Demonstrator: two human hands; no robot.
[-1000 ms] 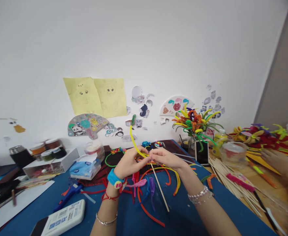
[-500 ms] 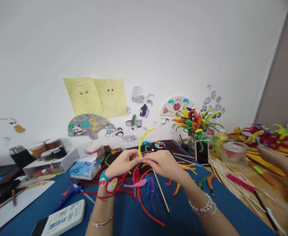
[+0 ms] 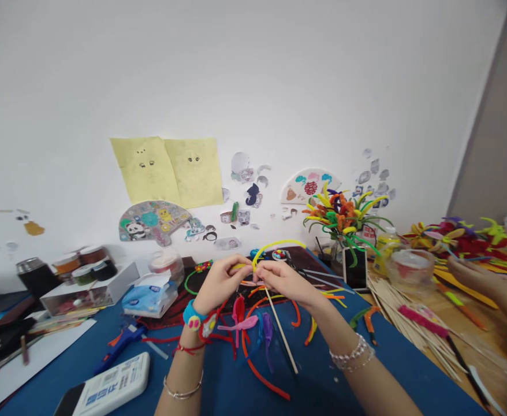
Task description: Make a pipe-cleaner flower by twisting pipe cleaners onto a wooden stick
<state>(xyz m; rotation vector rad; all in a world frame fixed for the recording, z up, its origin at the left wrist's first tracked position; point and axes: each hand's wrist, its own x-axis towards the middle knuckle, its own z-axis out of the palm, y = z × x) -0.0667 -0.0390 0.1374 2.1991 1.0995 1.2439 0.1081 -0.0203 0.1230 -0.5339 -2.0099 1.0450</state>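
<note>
My left hand (image 3: 221, 283) and my right hand (image 3: 283, 281) meet above the blue mat, fingertips pinching a yellow pipe cleaner (image 3: 275, 245). It curves in a low arch over my right hand. A thin wooden stick (image 3: 282, 332) runs down from my fingers toward the mat, its top end hidden by them. Below my wrists lie a red pipe cleaner (image 3: 257, 372), a pink twisted pipe-cleaner shape (image 3: 238, 326) and a purple one (image 3: 267, 338).
A co-worker's hand (image 3: 474, 278) reaches in at the right, over a bundle of wooden sticks (image 3: 409, 309). A hot glue gun (image 3: 119, 349), a white remote (image 3: 110, 381) and a tissue pack (image 3: 149, 293) lie left. A pipe-cleaner bouquet (image 3: 344, 219) stands behind.
The yellow pipe cleaner has swung from standing upright to a low arch bending right. My hands have drawn closer together, and the co-worker's hand has shifted slightly.
</note>
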